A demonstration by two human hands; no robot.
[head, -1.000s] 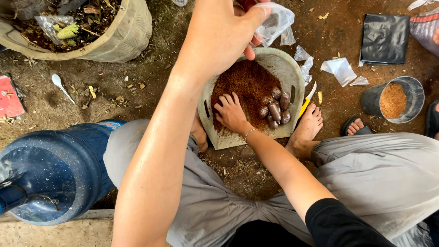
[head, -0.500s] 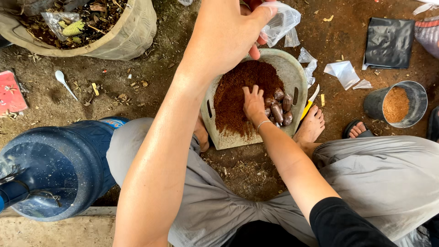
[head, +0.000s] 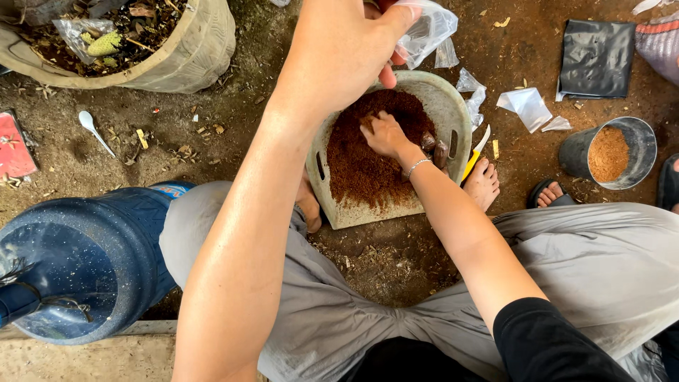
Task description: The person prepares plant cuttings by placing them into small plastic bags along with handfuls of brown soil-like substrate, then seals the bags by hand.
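My left hand (head: 339, 49) is raised close to the camera, pinching a small clear plastic bag (head: 428, 32) by its mouth above the tray. A grey plastic tray (head: 453, 106) lies on the ground between my feet, filled with brown crumbly soil (head: 361, 177). In the far part of the soil, my right hand (head: 385, 134), with a thin bracelet on its wrist, has its fingers curled into a clump. A few dark brown lumps (head: 435, 147) show at the tray's right side, just beside that hand.
A yellow-handled knife (head: 475, 152) lies by my right foot. A metal can of brown powder (head: 608, 152) stands at right, with a black bag (head: 594, 60) and loose clear bags (head: 527, 106) behind. A blue water jug (head: 78, 262) sits at left, a debris-filled sack (head: 177, 64) beyond it.
My right hand has moved from the tray's near left up to its far middle and curled into the soil. My left hand with the bag has stayed raised.
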